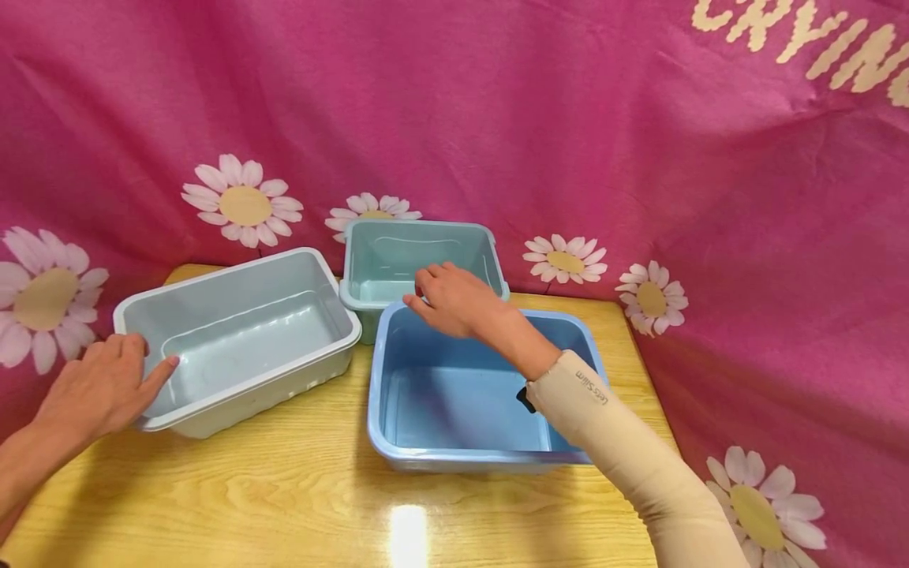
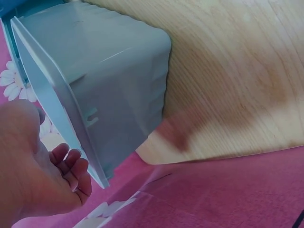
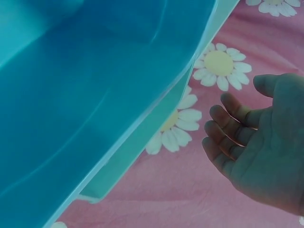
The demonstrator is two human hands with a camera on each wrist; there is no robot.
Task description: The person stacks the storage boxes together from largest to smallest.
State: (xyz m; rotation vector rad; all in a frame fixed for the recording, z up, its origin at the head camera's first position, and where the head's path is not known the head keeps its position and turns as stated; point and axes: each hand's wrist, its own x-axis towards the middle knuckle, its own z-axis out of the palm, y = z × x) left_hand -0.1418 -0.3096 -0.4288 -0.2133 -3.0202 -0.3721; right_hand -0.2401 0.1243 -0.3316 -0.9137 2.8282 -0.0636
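Note:
A pale grey rectangular tub (image 1: 241,347) stands on the left of the wooden table, its outer side wall (image 2: 118,80) filling much of the left wrist view. My left hand (image 1: 102,386) is over its left end, fingertips right at the rim and fingers loosely bent. To the right sits a larger blue tub (image 1: 461,394), with a green-teal tub (image 1: 422,237) behind it. My right hand (image 1: 458,300) is above the place where these two meet, palm down. In the right wrist view its fingers (image 3: 228,133) are relaxed, with nothing in them.
The wooden table (image 1: 284,497) carries all three tubs. A pink cloth (image 1: 461,118) printed with daisies hangs behind and along the right side. A beige sleeve (image 1: 625,450) covers my right forearm, which crosses over the blue tub's right side.

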